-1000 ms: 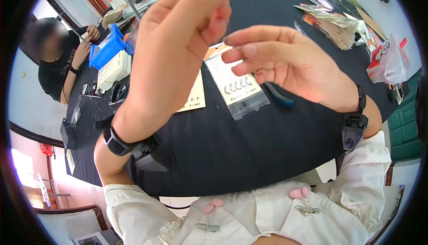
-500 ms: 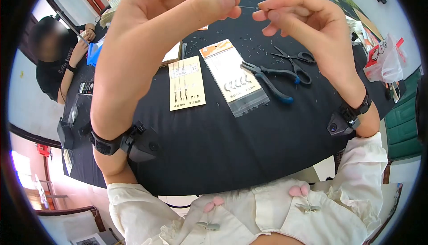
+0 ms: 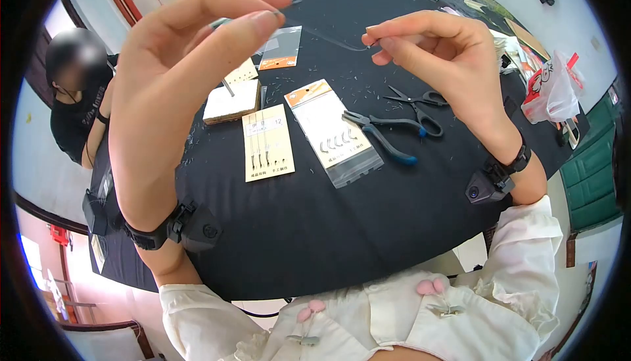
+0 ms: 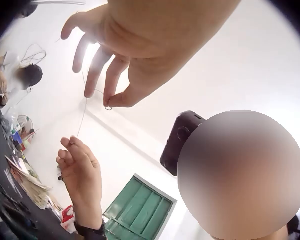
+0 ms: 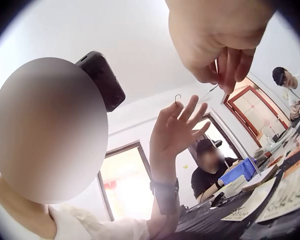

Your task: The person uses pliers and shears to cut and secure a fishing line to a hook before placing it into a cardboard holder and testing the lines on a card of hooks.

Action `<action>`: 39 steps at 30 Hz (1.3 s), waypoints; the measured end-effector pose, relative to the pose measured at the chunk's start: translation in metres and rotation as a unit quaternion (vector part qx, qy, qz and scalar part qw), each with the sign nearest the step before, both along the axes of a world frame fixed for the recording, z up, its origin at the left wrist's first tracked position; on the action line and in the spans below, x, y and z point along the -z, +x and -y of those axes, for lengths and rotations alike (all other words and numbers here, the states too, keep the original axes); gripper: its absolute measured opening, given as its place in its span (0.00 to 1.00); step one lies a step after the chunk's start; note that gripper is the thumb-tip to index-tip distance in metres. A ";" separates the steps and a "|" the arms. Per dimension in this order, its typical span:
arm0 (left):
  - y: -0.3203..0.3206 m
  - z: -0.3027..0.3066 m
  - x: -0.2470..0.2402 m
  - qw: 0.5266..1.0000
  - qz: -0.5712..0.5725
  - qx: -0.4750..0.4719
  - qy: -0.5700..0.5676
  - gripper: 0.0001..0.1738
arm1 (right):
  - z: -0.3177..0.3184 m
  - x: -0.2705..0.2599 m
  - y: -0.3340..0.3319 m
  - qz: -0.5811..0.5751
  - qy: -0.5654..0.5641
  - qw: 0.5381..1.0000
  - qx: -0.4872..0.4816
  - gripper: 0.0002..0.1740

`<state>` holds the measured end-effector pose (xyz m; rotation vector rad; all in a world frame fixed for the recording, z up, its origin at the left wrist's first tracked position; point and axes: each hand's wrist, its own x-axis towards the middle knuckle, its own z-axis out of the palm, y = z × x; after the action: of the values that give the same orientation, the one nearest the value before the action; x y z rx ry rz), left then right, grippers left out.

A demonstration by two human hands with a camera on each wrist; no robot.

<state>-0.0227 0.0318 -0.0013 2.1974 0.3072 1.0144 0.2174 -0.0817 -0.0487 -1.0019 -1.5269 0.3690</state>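
My left hand [image 3: 177, 65] is raised over the table at the left, pinching a small fish hook [image 5: 178, 98] between thumb and forefinger while the other fingers spread. A thin fishing line [image 4: 82, 120] runs from it across the gap. On the right, my right hand [image 3: 453, 58] pinches the line between thumb and fingertips. Below the hands lie a yellow card [image 3: 268, 147] with hooks on lines and a clear packet [image 3: 332, 124] with a row of hooks. Blue-handled pliers [image 3: 388, 131] overlap the packet's right edge. Scissors [image 3: 420, 108] lie open beyond them.
A white-topped block [image 3: 231, 106] with a metal rod stands behind the yellow card. Another clear packet [image 3: 281, 50] lies farther back. Line clippings dot the black tabletop [image 3: 296, 229]. A plastic bag [image 3: 551, 95] sits at the right edge. Another person [image 3: 79, 104] sits at the left.
My left hand has moved left, and the gap between the hands has widened with the line spanning it. The right hand rose earlier and has since shifted slightly left and down, still pinching.
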 end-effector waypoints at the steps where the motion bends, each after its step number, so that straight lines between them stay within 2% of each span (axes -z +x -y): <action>1: -0.001 0.000 -0.001 1.000 0.001 0.000 0.002 0.08 | 0.001 -0.001 0.000 0.001 0.002 1.000 0.000 0.09; 3: -0.007 -0.004 -0.002 0.993 0.009 -0.059 0.107 0.09 | 0.003 -0.002 -0.001 0.024 -0.010 1.000 0.018 0.09; 4: -0.011 -0.011 0.001 0.992 0.010 -0.058 0.108 0.09 | 0.002 -0.001 -0.003 0.025 -0.009 0.999 0.019 0.09; 6: -0.011 -0.028 0.006 0.987 0.129 -0.072 0.057 0.11 | 0.000 0.001 -0.004 0.033 -0.018 0.999 0.037 0.09; 7: -0.013 -0.033 0.005 0.987 0.131 -0.073 0.058 0.11 | 0.001 -0.001 -0.005 0.035 -0.016 0.999 0.035 0.09; 9: -0.015 -0.039 -0.001 0.969 0.112 -0.218 0.019 0.16 | 0.005 -0.005 -0.004 0.091 -0.038 0.993 0.067 0.09; 10: -0.024 -0.055 -0.003 0.968 0.113 -0.221 0.021 0.16 | 0.005 -0.005 -0.001 0.092 -0.036 0.993 0.064 0.09; 12: -0.048 -0.091 -0.005 0.985 0.100 -0.136 0.023 0.19 | 0.003 -0.006 0.006 0.095 -0.016 0.993 0.064 0.09; 13: -0.055 -0.099 -0.005 0.985 0.098 -0.140 0.026 0.19 | 0.002 -0.006 0.009 0.093 -0.014 0.994 0.059 0.09; 15: -0.064 -0.104 -0.008 0.983 0.182 -0.036 0.002 0.20 | -0.001 -0.009 0.014 0.071 -0.006 0.995 0.073 0.09; 16: -0.076 -0.124 -0.009 0.981 0.185 0.037 -0.047 0.24 | -0.001 -0.010 0.017 0.078 -0.002 0.994 0.082 0.10; 17: -0.075 -0.121 -0.007 0.981 0.185 0.032 -0.043 0.24 | -0.002 -0.012 0.020 0.078 0.001 0.994 0.077 0.10; 19: -0.060 -0.107 -0.002 0.981 0.182 -0.061 -0.006 0.28 | -0.002 -0.013 0.025 0.095 0.008 0.990 0.108 0.10; 21: -0.052 -0.103 -0.003 0.979 0.194 -0.032 -0.048 0.27 | 0.000 -0.013 0.022 0.086 0.012 0.990 0.112 0.10; 23: -0.040 -0.098 0.000 0.980 0.067 -0.157 0.102 0.28 | 0.001 -0.011 0.017 0.156 0.019 0.972 0.175 0.10; 24: -0.022 -0.069 0.001 0.988 0.137 -0.073 0.014 0.21 | 0.001 -0.009 0.014 0.159 0.019 0.971 0.176 0.10; 25: -0.010 -0.053 0.006 0.988 0.139 -0.070 0.013 0.21 | 0.001 -0.006 0.009 0.167 0.028 0.972 0.161 0.10; 27: 0.009 -0.028 0.014 0.987 0.141 -0.005 -0.077 0.10 | 0.002 -0.004 -0.001 0.175 0.036 0.972 0.150 0.10; 29: 0.024 -0.010 0.030 0.984 0.091 0.029 -0.149 0.10 | 0.004 -0.003 -0.010 0.068 0.032 0.995 0.067 0.10; 30: 0.031 -0.006 0.040 0.977 0.108 0.090 -0.158 0.11 | 0.006 -0.004 -0.012 0.035 0.015 0.998 0.055 0.09; 31: 0.032 -0.002 0.045 0.980 0.055 0.087 -0.171 0.11 | 0.008 -0.005 -0.012 0.037 0.014 0.997 0.060 0.09; 33: 0.036 0.008 0.052 0.966 0.048 0.100 -0.235 0.11 | 0.011 -0.007 -0.013 0.025 0.022 0.999 0.030 0.08; 37: 0.036 0.015 0.059 0.945 0.048 0.142 -0.291 0.11 | 0.012 -0.006 -0.017 0.042 0.029 0.998 0.020 0.08; 39: 0.036 0.017 0.060 0.933 0.052 0.164 -0.315 0.11 | 0.014 -0.006 -0.018 0.086 0.039 0.995 0.024 0.07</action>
<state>0.0138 0.0152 -0.0612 1.5405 0.1745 0.7141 0.1998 -0.0952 -0.0430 -1.0279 -1.6550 0.1916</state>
